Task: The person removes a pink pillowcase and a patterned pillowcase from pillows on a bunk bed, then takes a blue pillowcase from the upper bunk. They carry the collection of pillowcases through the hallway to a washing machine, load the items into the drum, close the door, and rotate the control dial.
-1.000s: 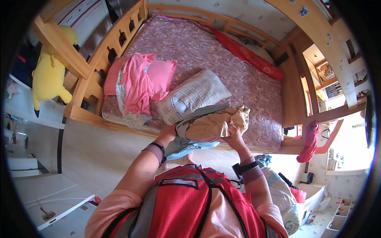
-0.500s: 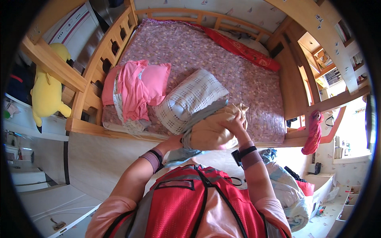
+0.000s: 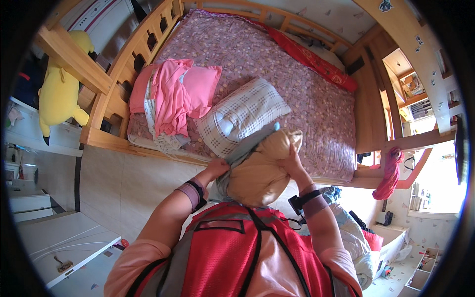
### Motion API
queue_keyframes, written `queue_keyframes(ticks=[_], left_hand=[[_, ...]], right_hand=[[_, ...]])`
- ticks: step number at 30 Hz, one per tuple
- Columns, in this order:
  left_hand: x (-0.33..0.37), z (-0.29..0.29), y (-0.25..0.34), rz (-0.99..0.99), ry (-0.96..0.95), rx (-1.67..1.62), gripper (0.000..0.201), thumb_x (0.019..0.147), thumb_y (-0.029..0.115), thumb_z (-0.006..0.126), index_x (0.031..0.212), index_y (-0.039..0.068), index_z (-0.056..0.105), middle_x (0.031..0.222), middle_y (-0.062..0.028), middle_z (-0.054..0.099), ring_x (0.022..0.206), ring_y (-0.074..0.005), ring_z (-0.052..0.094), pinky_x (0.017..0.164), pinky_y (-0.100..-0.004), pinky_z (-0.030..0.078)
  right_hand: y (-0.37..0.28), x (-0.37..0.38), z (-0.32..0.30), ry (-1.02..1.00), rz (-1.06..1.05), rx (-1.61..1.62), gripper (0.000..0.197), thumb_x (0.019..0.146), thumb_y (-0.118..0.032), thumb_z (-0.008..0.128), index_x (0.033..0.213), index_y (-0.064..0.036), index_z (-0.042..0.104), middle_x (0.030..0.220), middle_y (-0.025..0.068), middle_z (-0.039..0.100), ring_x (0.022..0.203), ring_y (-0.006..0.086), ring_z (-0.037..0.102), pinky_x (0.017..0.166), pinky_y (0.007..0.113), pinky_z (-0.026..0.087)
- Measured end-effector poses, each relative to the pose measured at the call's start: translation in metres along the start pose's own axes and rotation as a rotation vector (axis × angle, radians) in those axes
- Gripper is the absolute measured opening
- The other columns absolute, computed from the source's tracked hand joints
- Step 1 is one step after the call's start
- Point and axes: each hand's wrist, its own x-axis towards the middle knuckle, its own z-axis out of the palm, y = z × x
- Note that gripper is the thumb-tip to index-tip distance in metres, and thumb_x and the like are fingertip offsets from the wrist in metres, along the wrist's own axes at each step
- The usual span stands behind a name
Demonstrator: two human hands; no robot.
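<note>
Two hands are busy at the edge of the bed. A second ago the tan pillow (image 3: 257, 173) lay lower, out near the bed's edge, with more of it bare. Now it is lifted close to the person's chest, and the grey-blue cover (image 3: 242, 148) has crept along its left side. So the pillow looks partly inside its cover, with the top end still poking out.

In the head view, the left hand (image 3: 216, 168) is closed tight on the cover's edge, pinching the cloth at the pillow's left side. The right hand (image 3: 292, 161) is curled around the pillow's right side and presses into it, fingers bent, not flat. The pillow sits between both hands, just above the red vest (image 3: 247, 252).

Behind it on the purple bedspread (image 3: 297, 84) lies a checked pillow (image 3: 242, 116), touching the tan one. A pink pile of clothes (image 3: 173, 99) lies to the left. A yellow soft toy (image 3: 59, 94) hangs outside the wooden bed frame (image 3: 106, 141).
</note>
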Motion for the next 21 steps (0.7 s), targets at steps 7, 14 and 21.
queue_keyframes(ticks=[7,14,21], left_hand=[[0.005,-0.059,0.136,0.911,0.594,0.09,0.067,0.067,0.006,0.063,0.131,0.004,0.042,0.127,-0.0204,0.05,0.12,-0.0354,0.047,0.104,-0.0396,0.037],[0.018,-0.144,0.166,0.753,0.34,0.045,0.021,0.074,0.01,0.052,0.089,0.005,0.066,0.081,-0.0151,0.067,0.083,-0.0327,0.065,0.073,-0.0364,0.05],[0.005,-0.183,0.09,0.75,0.705,0.525,0.014,0.077,0.009,0.05,0.09,0.01,0.057,0.085,-0.0152,0.062,0.08,-0.0355,0.063,0.067,-0.0471,0.049]], right_hand=[[-0.072,-0.055,0.046,-0.274,-0.291,-0.441,0.082,0.062,0.006,0.067,0.138,-0.0027,0.038,0.118,0.0146,0.06,0.112,0.0218,0.055,0.095,0.031,0.044],[-0.116,-0.087,0.052,-0.437,-0.399,-0.307,0.078,0.062,0.006,0.068,0.135,-0.0028,0.042,0.121,0.0109,0.058,0.115,0.0185,0.053,0.099,0.031,0.04],[-0.167,-0.13,0.006,-0.353,-0.491,-0.149,0.051,0.069,0.011,0.065,0.117,-0.0016,0.055,0.11,0.0025,0.059,0.103,0.0111,0.054,0.091,0.027,0.044]])
